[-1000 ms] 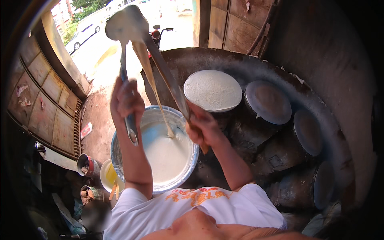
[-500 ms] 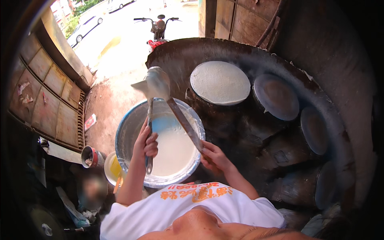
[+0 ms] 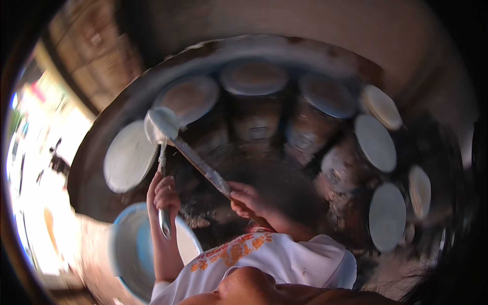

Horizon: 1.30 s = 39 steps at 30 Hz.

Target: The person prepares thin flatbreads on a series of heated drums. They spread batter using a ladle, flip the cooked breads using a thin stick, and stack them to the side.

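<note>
One white shirt with orange print is nearest, right of the blue-rimmed tub, taken as landmark. Left forearm crosses in front of the tub; left hand appears at the tub's far rim, fingers curled round the handle of a ladle, handle end protruding below the fist. Right hand, to the right of the tub, has fingers wrapped round a long flat stick; cannot tell how firmly they press. Stick slants from this hand toward the ladle bowl, which is coated white and held beyond the tub. Stick tip overlaps the bowl in view; contact not certain. Tub contains white liquid, seen at its right side. Just beyond the tub: white-coated round plate. Farther beyond and to the right of the tub: three brown-grey plates. Well to the right of the tub: four pale discs. Curved dark wall runs beyond the tub, behind the plates. Farthest, left of and beyond the tub: brightly lit ground and a brown panel, both blurred.
</note>
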### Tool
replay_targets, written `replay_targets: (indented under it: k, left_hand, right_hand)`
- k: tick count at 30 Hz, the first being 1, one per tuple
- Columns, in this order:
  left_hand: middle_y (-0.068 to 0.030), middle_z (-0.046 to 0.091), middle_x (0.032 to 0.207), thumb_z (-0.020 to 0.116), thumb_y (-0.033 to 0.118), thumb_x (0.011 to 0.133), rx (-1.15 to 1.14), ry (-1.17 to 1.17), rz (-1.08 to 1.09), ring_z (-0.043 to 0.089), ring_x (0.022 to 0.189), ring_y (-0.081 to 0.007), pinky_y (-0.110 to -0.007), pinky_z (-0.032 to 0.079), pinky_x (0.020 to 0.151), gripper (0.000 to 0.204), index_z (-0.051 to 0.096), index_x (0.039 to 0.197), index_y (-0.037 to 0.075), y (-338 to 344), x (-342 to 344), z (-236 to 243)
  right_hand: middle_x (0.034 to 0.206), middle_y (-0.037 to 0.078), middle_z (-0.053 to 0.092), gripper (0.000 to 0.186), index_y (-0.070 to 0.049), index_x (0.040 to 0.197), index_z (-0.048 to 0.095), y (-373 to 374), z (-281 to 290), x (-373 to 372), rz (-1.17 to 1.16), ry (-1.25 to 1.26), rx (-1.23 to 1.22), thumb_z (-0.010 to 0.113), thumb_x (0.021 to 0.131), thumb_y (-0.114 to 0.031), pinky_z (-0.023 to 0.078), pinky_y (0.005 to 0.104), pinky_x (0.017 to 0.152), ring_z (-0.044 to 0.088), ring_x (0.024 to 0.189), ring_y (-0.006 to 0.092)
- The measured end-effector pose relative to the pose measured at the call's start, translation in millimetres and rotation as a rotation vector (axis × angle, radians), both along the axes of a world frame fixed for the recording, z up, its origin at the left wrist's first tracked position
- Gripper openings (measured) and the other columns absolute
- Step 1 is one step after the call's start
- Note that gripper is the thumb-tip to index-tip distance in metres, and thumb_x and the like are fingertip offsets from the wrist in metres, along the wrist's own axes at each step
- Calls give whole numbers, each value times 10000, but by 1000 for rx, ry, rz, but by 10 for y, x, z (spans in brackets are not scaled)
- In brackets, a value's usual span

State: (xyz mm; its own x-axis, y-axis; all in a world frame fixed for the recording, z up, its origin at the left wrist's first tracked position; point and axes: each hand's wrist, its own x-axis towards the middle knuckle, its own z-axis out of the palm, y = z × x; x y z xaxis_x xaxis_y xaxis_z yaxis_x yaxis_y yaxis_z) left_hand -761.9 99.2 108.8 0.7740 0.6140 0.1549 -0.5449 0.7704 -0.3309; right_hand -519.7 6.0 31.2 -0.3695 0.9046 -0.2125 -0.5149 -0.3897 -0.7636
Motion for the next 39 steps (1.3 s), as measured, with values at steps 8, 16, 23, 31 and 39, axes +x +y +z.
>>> replay_targets:
  k: [8,16,23,31,39]
  left_hand:
    - [45,329,516,440,232,970,-109,-48,-748,338,399,-70,-237,321,382,343,358,667,92,521,3881,681]
    - [1,377,545,425,232,975,-87,-39,-932,380,375,-94,-226,345,351,336,383,680,78,1077,6262,58]
    - [10,346,543,469,227,968,-79,220,-1139,403,401,-100,-240,373,369,340,356,678,91,1212,7682,-539]
    - [35,340,594,502,198,967,711,736,-832,345,408,-55,-205,344,377,372,449,1320,301,1517,8352,-812]
    - [26,378,574,528,127,930,1314,961,-625,350,399,-73,-251,299,354,584,306,1445,289,1933,8684,-1037]
  right_hand:
    - [814,14,572,471,-50,1327,495,369,236,2465,-1138,-926,419,617,875,-101,420,231,583,474,625,85]
    - [727,55,601,401,-8,1217,584,-854,-905,3729,-1437,-339,-254,629,818,-4,431,241,488,561,587,115]
    - [934,37,587,483,-34,1200,605,359,-1531,5145,-1857,-289,-275,668,727,39,441,250,515,507,626,80]
    - [949,77,532,409,-9,1049,599,698,-1218,5201,-1925,-1154,-286,610,649,75,435,278,683,506,762,168]
    - [1060,193,535,399,-23,1071,598,1186,-940,5651,-1667,-1654,-416,545,683,57,432,433,859,488,998,387]
